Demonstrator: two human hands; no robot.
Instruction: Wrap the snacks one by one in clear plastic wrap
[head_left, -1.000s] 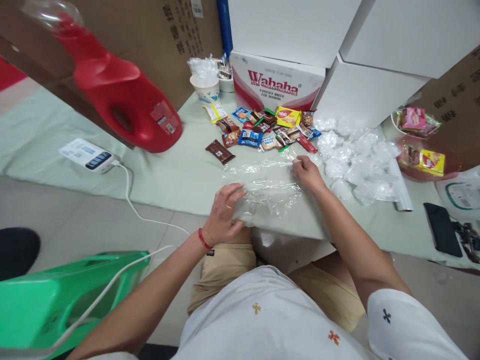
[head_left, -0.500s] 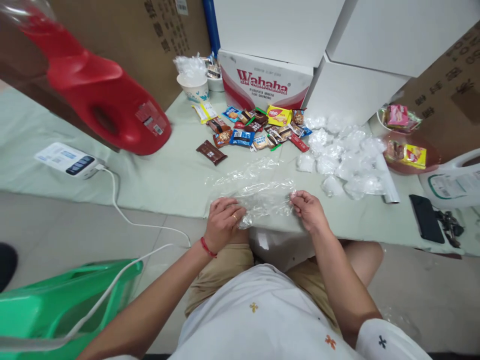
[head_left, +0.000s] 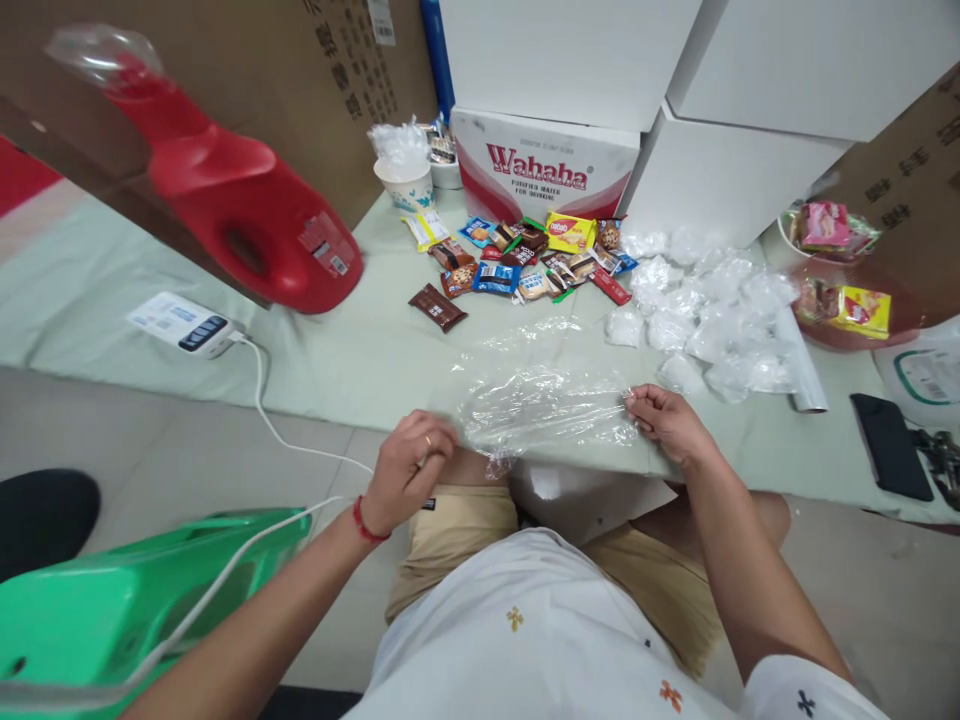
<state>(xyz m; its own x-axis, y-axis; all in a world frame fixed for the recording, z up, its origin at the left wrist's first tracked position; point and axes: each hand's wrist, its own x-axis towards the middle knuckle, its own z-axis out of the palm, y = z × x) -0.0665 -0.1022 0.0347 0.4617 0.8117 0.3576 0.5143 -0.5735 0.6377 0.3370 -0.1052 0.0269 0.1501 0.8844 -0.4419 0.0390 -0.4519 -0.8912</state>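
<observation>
A crinkled sheet of clear plastic film (head_left: 547,400) lies spread along the front edge of the cloth-covered table (head_left: 352,350). At its right edge, my right hand (head_left: 664,420) pinches the film between thumb and fingers. My left hand (head_left: 412,460) is at the film's left edge with curled fingers closed on it; the fingertips are slightly smeared by motion. Just beyond the film lies a brown wrapped snack bar (head_left: 437,307), in front of a pile of small packaged snacks (head_left: 497,277). To the right sit several crumpled clear plastic bundles (head_left: 701,310).
A clear-film roll (head_left: 806,375) and a phone (head_left: 891,445) lie at right. A red jug (head_left: 247,210) and a white power bank (head_left: 180,322), its cable hanging off the table, are at left. Boxes (head_left: 544,165) stand behind. A green stool (head_left: 90,610) is at lower left.
My left hand has moved left and down, off the middle of the film to its left edge. My right hand has moved slightly right, and the film lies more spread out.
</observation>
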